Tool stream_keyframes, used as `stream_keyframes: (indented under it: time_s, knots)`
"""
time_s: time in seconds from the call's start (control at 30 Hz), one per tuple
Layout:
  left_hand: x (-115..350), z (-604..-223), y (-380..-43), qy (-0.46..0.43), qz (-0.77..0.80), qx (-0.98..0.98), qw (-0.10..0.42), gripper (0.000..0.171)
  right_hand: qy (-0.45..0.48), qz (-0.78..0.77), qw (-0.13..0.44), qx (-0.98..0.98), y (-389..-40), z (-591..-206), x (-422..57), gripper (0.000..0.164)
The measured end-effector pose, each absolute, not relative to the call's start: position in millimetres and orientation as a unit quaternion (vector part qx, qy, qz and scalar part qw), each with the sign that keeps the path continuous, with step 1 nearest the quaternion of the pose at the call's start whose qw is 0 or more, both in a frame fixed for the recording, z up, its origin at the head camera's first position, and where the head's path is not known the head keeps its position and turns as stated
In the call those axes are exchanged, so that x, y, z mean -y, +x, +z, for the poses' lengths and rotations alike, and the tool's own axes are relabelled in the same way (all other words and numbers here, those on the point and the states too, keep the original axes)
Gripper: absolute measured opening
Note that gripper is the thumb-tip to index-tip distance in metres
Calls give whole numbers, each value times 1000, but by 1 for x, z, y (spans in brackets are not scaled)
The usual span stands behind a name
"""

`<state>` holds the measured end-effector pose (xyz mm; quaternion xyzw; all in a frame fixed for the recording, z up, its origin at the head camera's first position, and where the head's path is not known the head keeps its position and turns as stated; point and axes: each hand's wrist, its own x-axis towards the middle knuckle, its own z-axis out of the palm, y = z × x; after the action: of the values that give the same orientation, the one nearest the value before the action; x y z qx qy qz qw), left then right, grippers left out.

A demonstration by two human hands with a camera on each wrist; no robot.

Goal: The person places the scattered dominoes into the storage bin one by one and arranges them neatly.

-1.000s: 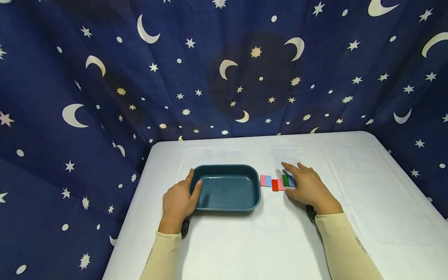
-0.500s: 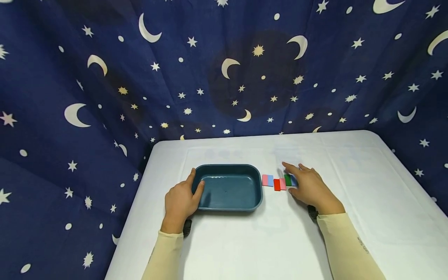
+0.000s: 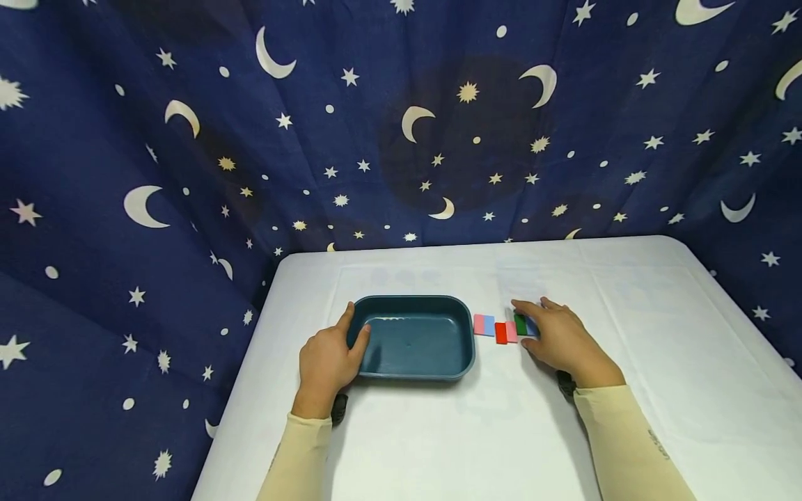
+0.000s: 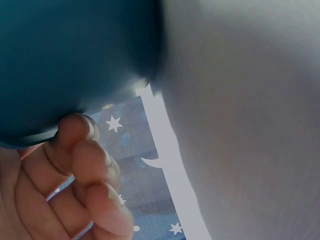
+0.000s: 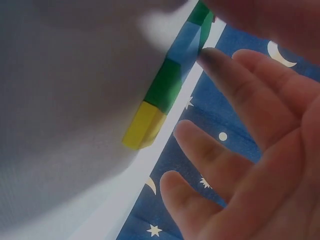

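My left hand (image 3: 326, 360) grips the left end of a dark teal plastic tray (image 3: 409, 376), thumb over the rim and the other fingers outside. Right of the tray lies a stepped row of two-coloured tiles: a pink-and-blue tile (image 3: 484, 325), a red-and-pink tile (image 3: 506, 333) and a green-and-blue tile (image 3: 521, 325). Over the row's right end hovers my right hand (image 3: 567, 339), fingers spread and slightly bent, thumb on the near side. In the right wrist view its index fingertip is at the blue block's edge; contact is unclear. Green and yellow blocks (image 5: 145, 125) show there, hidden by the hand from above.
A white cloth (image 3: 438, 445) covers the table, its far edge running along a dark blue curtain (image 3: 351, 139) with moons and stars. The same curtain hangs at both sides. The tray's right wall stands close to the first tile.
My right index finger has come down nearer to the tiles and the hand's spread has narrowed slightly. The left hand keeps its hold on the tray. The head view has shifted a little.
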<state>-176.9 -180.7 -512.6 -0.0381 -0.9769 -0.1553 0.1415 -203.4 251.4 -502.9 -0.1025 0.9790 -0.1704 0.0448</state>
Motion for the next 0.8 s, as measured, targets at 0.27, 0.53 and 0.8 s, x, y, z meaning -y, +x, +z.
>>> stream_keyframes:
  time_s: [0.27,0.53,0.8]
  knots:
    - [186,-515,-173,-38,-159,975,150,68,-121,-175,31,-977,-200,-505,-246,70]
    - [187,-513,-174,-47,-168,972,159,72,-140,-179,4,-974,-200,-504,-247,64]
    - [182,-514,-176,-42,-174,974,140,76,-144,-179,-14,-973,-198,-505,-250,60]
